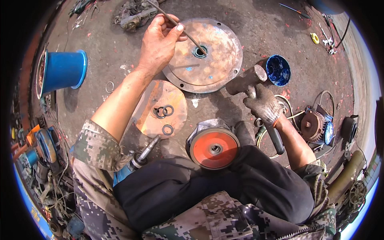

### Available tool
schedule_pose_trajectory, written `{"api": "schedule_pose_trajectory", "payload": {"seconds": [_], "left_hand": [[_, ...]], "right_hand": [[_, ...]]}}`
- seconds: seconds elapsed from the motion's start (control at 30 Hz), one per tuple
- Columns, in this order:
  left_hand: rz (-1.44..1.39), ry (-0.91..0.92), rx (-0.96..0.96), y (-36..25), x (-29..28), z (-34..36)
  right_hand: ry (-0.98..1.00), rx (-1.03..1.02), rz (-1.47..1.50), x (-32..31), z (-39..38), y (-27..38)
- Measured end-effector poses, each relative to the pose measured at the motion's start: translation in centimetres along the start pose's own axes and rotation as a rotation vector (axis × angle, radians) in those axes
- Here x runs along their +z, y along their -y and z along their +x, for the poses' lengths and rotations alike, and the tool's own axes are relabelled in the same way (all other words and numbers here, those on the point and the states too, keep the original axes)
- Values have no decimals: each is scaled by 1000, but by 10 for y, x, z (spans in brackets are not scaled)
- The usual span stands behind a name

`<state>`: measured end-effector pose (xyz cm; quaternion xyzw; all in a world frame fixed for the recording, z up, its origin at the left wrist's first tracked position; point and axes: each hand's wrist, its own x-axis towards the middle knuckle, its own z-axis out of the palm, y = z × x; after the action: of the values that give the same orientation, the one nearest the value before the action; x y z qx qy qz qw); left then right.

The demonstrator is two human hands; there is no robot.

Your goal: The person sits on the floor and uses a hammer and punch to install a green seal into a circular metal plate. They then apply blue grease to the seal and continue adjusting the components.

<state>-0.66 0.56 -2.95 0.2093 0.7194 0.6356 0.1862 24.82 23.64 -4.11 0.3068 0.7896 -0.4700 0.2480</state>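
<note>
My left hand [159, 42] is bare and pinches a thin metal rod [191, 37] whose lower tip rests at the centre hole [200, 51] of a large round rusty plate [220, 60] lying on the ground. In a knitted glove, my right hand [265, 105] grips a heavy hammer [245, 81] by its handle, with the steel head raised just right of the plate. A smaller round plate [152, 116] nearer to me carries three metal rings [163, 112]. A red disc [214, 148] lies by my knees.
A blue cylinder [62, 71] lies at the left, a blue-lined tin [278, 70] stands at the right. A small motor [316, 125] and hoses sit at the right. A shaft [145, 151] pokes out by my left knee. Scrap parts [134, 14] lie far off.
</note>
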Motion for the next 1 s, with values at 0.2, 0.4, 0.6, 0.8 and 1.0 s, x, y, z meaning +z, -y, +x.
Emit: {"api": "schedule_pose_trajectory", "payload": {"seconds": [0.2,0.4,0.6,0.8,1.0], "left_hand": [[43,-37,28,15,5,5],[121,-159,-140,12,1,2],[120,-193,-300,16,-16,-10],[42,-235,-424,23,-26,-24],[-36,-255,-442,23,-29,-24]], "right_hand": [[-120,-133,-120,-7,17,-10],[-268,-438,-404,-5,63,31],[-287,-492,-468,14,102,84],[-152,-523,-555,13,101,111],[-283,-617,-608,25,117,84]]}}
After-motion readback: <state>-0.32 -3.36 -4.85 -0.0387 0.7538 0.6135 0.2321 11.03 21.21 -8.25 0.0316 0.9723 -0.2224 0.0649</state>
